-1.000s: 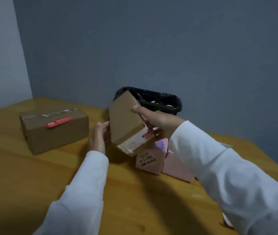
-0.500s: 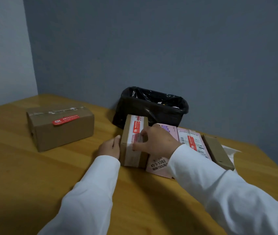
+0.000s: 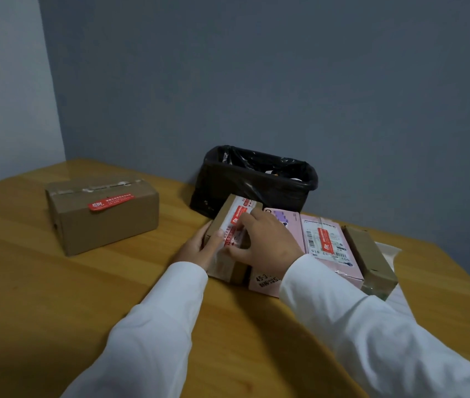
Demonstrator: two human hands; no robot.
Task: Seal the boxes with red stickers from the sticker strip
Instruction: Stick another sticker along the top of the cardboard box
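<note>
Both hands set on the small brown box

The box is clasped at its left side by the left hand; its top is pressed by the right hand, fingers curled.

Bin behind box row; lone box left.
</note>
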